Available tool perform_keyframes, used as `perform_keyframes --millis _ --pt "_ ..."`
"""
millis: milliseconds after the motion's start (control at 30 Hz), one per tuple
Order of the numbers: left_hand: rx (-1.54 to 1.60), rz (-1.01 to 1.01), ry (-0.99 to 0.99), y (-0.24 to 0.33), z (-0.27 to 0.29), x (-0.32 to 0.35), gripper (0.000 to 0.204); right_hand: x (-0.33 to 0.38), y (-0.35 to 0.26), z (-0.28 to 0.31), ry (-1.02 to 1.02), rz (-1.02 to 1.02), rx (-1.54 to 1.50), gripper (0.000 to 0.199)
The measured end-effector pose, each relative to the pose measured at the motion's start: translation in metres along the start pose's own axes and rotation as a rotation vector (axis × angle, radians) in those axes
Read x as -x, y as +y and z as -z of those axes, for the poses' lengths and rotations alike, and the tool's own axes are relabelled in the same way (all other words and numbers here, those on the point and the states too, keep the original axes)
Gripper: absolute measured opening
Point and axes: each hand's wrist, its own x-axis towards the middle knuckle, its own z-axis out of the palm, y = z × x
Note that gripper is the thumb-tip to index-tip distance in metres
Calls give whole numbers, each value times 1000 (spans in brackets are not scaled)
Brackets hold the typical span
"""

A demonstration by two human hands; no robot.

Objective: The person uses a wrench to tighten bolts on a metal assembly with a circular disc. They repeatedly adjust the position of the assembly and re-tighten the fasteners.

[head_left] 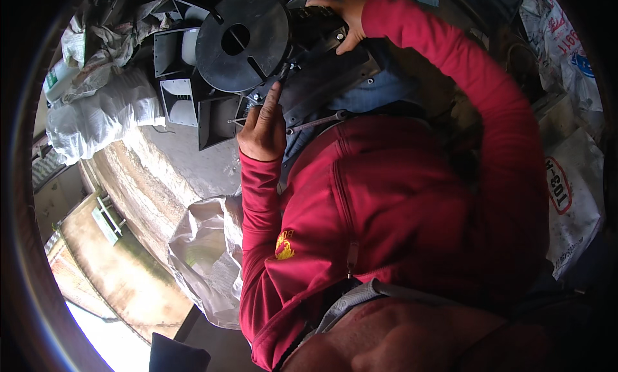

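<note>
While my right hand point(344, 21) grips the dark machine body point(322, 63) at the top of the frame, my left hand point(264, 124) pinches a small black spring point(283, 71) beside the round black disc point(243, 40).

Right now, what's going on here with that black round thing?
A person in a red zip jacket is working on a dark machine assembly topped by a black round disc with a centre hole. The left hand holds a thin tool up against the hardware just beside the disc's lower edge. The right hand grips the dark housing behind the disc, steadying it. A wrench rests on the lap. White sacks and black funnel-shaped mouldings lie at the left.
</note>
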Motion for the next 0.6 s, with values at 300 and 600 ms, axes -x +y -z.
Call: perform_keyframes --millis 300,600 --pt "-37 17 152 -3 -37 15 56 -1 -10 15 -65 7 -62 106" --pt "68 66 92 -6 -37 14 55 4 -21 18 -57 -20 91 97"
